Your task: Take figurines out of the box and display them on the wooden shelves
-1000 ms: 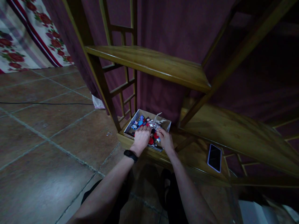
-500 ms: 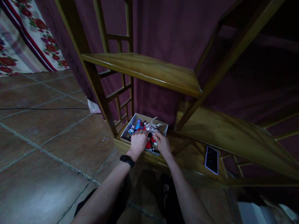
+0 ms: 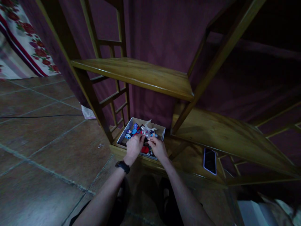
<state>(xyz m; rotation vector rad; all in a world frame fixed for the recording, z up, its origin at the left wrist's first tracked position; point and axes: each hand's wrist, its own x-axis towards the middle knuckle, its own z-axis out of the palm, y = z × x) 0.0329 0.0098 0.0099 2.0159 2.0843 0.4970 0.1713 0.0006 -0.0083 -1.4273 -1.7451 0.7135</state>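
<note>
A shallow cardboard box (image 3: 122, 133) sits on the lowest shelf of a wooden rack, filled with several small red and blue toy figures (image 3: 134, 130). Both hands reach into it. My left hand (image 3: 133, 146), with a black watch on its wrist, and my right hand (image 3: 158, 148) have their fingers curled and pinched together on a small clear crinkly wrapper (image 3: 146, 131) that holds something I cannot make out, just above the figures.
A wooden shelf board (image 3: 136, 73) juts out above the box. A longer lower board (image 3: 225, 135) runs to the right. A phone (image 3: 209, 160) lies face up on the bottom shelf right of the box. Brown tiled floor (image 3: 47, 147) spreads left, crossed by a black cable.
The view has shifted, so the box and hands sit lower and further left in the frame. Both hands stay over the box, fingers working the clear wrapper.
</note>
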